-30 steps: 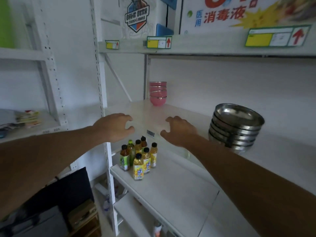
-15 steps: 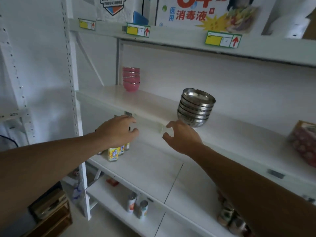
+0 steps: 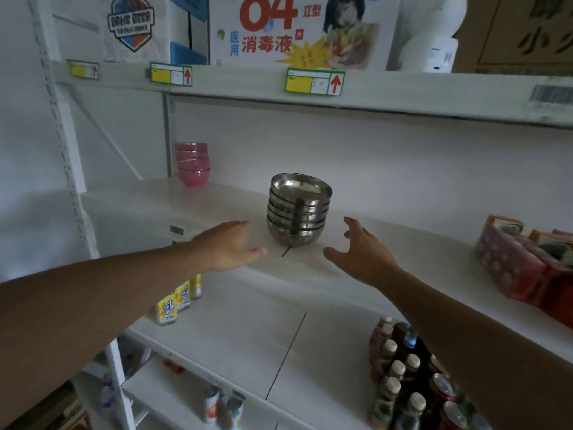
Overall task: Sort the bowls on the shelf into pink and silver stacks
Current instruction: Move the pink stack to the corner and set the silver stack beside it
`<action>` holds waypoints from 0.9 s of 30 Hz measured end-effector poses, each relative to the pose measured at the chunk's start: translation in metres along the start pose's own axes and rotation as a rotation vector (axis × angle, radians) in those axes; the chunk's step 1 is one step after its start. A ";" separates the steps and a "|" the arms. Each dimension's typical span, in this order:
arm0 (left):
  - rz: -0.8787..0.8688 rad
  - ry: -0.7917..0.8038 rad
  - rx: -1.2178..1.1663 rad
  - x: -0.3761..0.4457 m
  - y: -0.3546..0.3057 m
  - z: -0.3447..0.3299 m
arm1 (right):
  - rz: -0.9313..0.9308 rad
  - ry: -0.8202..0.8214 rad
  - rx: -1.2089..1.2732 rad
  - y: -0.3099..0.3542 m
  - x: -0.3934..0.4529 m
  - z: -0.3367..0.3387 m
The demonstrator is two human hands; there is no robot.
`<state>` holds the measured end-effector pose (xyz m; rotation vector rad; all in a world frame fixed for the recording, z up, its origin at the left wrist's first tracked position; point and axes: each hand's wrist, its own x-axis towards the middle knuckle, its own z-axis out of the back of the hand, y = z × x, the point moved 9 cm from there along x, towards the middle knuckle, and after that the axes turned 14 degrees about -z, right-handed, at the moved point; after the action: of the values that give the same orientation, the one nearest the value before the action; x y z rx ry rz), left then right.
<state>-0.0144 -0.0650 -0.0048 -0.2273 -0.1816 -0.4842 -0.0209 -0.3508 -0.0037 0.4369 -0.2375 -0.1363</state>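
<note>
A stack of several silver bowls (image 3: 298,210) stands on the white middle shelf (image 3: 223,200), near its front edge. A stack of pink bowls (image 3: 192,164) sits at the shelf's back left corner. My left hand (image 3: 228,246) is open, palm down, just left of the silver stack and apart from it. My right hand (image 3: 361,251) is open with fingers spread, just right of the stack, also not touching it. Both hands hold nothing.
Pink patterned packages (image 3: 521,259) lie at the shelf's right end. The shelf above (image 3: 403,91) carries boxes and price tags. Yellow drink bottles (image 3: 173,302) and several capped bottles (image 3: 403,377) stand on the lower shelf.
The view has swung right and closer, bringing the silver stack to the centre. Both hands have moved from the shelf's front edge to either side of the silver stack and spread open.
</note>
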 end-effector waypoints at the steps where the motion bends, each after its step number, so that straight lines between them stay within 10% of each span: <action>1: 0.005 0.011 -0.012 0.009 0.000 -0.001 | 0.005 0.027 0.021 -0.004 0.012 -0.003; 27: 0.072 -0.201 -0.411 0.039 0.082 0.009 | 0.324 0.337 0.294 0.100 0.100 -0.082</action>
<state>0.0578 -0.0091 -0.0017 -0.6833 -0.2680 -0.4231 0.1049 -0.2462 -0.0128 0.6977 0.0074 0.2929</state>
